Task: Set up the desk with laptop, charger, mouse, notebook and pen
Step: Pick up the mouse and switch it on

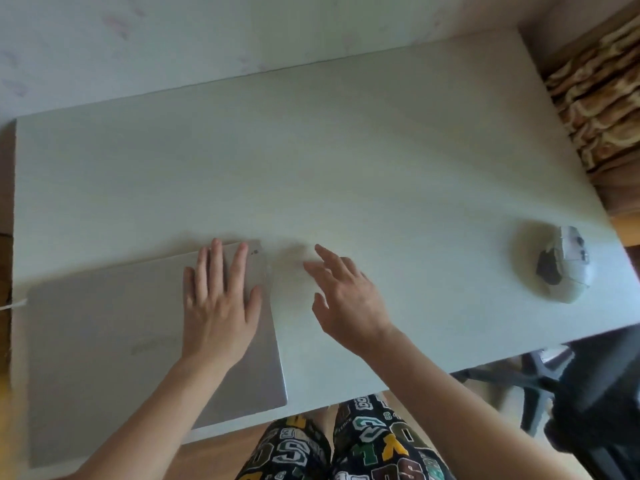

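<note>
Flat on the desk (346, 150) lies a closed silver laptop (104, 341), logo unreadable; left hand (221, 306) presses it, fingers straight; right hand (346, 299) hovers, fingers spread.

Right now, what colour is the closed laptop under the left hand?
Silver-grey, matte, seen in the head view: the laptop lies closed under the left hand.

On the lid of the closed laptop (114, 344), in the lower left of the frame, there is a faint brand mark, but it is too blurred to read. The patterned shorts (346, 445) at the bottom centre carry big block letters; "S", "Y", "D" and "Q" can be made out, but no whole word.
</note>
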